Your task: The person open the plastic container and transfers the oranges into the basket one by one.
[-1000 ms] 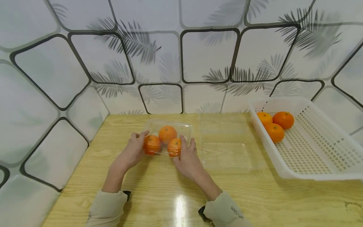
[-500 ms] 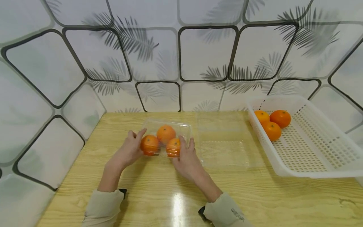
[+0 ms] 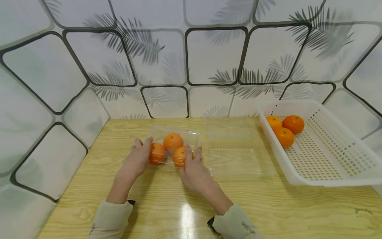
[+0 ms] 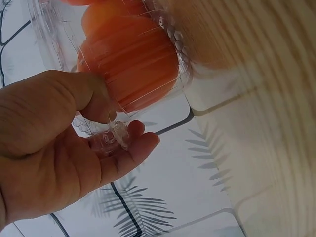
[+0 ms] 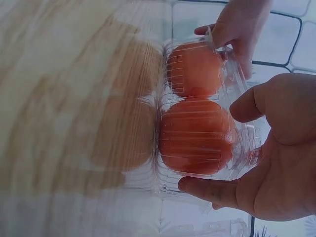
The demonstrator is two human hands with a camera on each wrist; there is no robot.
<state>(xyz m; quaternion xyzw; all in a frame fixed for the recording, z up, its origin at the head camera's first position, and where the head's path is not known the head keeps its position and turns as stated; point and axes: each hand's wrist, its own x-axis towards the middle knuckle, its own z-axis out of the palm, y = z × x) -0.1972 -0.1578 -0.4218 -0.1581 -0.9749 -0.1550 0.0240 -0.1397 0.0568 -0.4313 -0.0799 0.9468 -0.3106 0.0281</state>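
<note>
A clear plastic clamshell box [image 3: 191,134] with three oranges [image 3: 173,142] in it rests on the wooden table, left of the middle. My left hand [image 3: 137,159] grips its left end; in the left wrist view the thumb and fingers [image 4: 143,148] pinch the rim beside an orange [image 4: 133,64]. My right hand [image 3: 195,172] holds the front right corner. In the right wrist view its thumb lies on the rim and a finger [image 5: 212,191] reaches along the side wall. The lid is down over the fruit, though whether it is fastened I cannot tell.
Just right of the held box lies a second clear clamshell [image 3: 232,162], unfolded flat with its lid toward the wall. A white perforated basket [image 3: 343,183] stands at the right, with three oranges [image 3: 284,137] in its back left corner. A patterned wall [image 3: 215,56] borders the table.
My left hand has shifted slightly right against the box's left end, covering more of the left orange. The right hand keeps its hold. The head view has drifted a little.
</note>
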